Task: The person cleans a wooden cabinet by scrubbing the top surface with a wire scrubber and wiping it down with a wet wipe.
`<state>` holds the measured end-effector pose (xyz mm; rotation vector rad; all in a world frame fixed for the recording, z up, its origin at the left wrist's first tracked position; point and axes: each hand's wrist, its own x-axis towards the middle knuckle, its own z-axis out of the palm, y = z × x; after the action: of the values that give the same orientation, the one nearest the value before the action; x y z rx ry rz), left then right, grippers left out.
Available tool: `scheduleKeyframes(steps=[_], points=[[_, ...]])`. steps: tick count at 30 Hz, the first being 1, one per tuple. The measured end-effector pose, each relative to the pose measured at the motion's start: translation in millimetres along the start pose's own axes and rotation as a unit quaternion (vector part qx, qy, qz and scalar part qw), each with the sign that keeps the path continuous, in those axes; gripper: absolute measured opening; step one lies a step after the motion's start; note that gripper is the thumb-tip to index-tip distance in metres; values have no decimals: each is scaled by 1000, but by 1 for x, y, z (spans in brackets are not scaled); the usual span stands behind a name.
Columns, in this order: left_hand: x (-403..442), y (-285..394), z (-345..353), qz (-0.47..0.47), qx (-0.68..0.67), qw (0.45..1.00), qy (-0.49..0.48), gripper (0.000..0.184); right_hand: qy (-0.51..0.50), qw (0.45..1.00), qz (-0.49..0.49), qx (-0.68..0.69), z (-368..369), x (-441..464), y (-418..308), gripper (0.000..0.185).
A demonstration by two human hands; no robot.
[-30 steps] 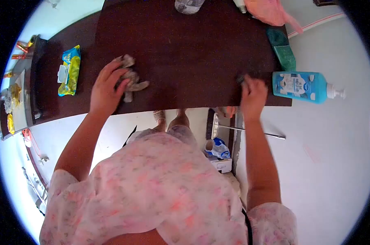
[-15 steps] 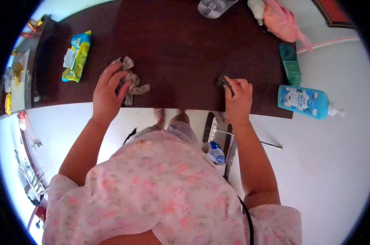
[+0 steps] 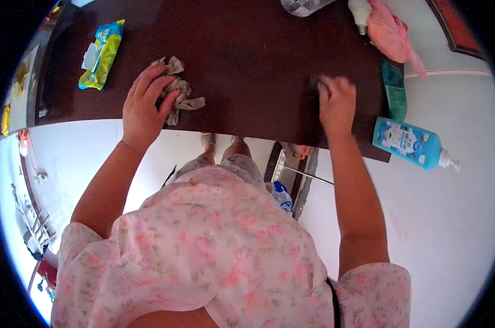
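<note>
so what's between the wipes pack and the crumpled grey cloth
In the head view, a bare stretch of dark tabletop beside the wipes pack, then the left hand, which touches the crumpled grey cloth.

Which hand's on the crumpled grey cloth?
The left hand, the one nearer the yellow-green pack. The right hand is well apart from the cloth, at a blurred dark thing.
</note>
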<state>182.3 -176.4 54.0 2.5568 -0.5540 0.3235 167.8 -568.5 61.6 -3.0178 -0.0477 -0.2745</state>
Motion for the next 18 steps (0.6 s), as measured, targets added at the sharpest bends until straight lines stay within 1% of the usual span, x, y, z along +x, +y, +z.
scheduleKeyframes(steps=[1, 2, 5, 7, 8, 10, 11, 13, 14, 16, 17, 18], points=[[0, -1, -1, 5, 3, 1000, 5, 26, 31, 999, -7, -20, 5, 16, 1, 23], [-1, 0, -2, -2, -6, 1000, 9, 26, 29, 999, -10, -12, 6, 12, -1, 23], [-1, 0, -4, -13, 1, 1000, -14, 26, 11, 1000, 5, -5, -3, -17, -17, 22], [0, 1, -3, -7, -7, 1000, -9, 27, -39, 996, 29, 68, -16, -60, -23, 21], [0, 2, -2, -7, 6, 1000, -7, 27, -46, 996, 33, 63, -17, -57, -19, 21], [1, 0, 1, 8, 17, 1000, 2, 27, -16, 1000, -19, 3, -10, -24, -14, 20], [0, 1, 2, 8, 18, 1000, -2, 27, -18, 1000, -17, 6, -5, -4, -9, 20], [0, 1, -1, 9, 5, 1000, 6, 27, 31, 999, -18, 11, 6, 35, -2, 20], [-2, 1, -3, 6, 12, 1000, 7, 27, 32, 999, -21, 17, 5, 26, -6, 20], [-1, -1, -2, -2, 9, 1000, -8, 28, -20, 998, -63, 4, -7, -10, -11, 21], [0, -1, -1, -5, 6, 1000, -6, 28, -21, 998, -67, 1, -13, -28, -16, 21], [0, -1, -1, 2, 12, 1000, -2, 28, -51, 997, -40, 42, -18, -48, -24, 23]])
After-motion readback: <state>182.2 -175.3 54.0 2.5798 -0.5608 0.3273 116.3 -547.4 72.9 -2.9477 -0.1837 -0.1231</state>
